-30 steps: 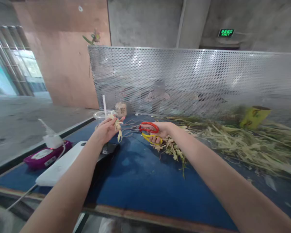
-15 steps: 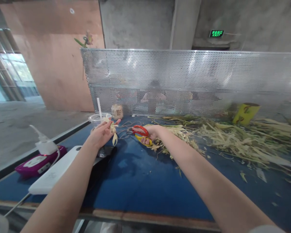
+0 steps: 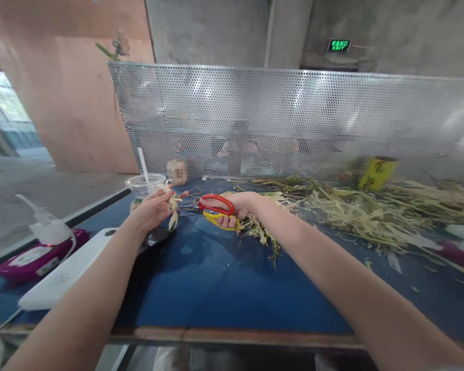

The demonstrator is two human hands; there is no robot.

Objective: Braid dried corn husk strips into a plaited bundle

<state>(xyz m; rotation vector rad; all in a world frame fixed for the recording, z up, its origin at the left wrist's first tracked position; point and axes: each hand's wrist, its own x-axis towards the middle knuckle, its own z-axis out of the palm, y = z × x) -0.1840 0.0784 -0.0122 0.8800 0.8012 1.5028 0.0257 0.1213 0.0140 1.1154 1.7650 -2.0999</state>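
Observation:
My left hand (image 3: pixel 155 207) is closed on a small pale knotted piece of plant fibre (image 3: pixel 174 208), with a loose strip hanging below it. In my right hand (image 3: pixel 232 210) are scissors (image 3: pixel 216 204) with one red and one yellow handle, my fingers through the loops. The scissor blades point left and reach close to the fibre piece; whether they touch it I cannot tell. Dried stalks and husks (image 3: pixel 261 229) lie behind and beside my right wrist.
Left on the blue table (image 3: pixel 201 304) are a plastic cup (image 3: pixel 133 181) with straw, a white device (image 3: pixel 65 270) and a purple power strip (image 3: pixel 42 260). At the back stand a perforated metal panel (image 3: pixel 270 113) and a yellow tube (image 3: pixel 378 173). A husk pile (image 3: pixel 351 211) lies right.
The scissor blades have come nearer the fibre piece in my left hand and appear more clearly. The whole view has shifted, so the table items sit further left and slightly higher.

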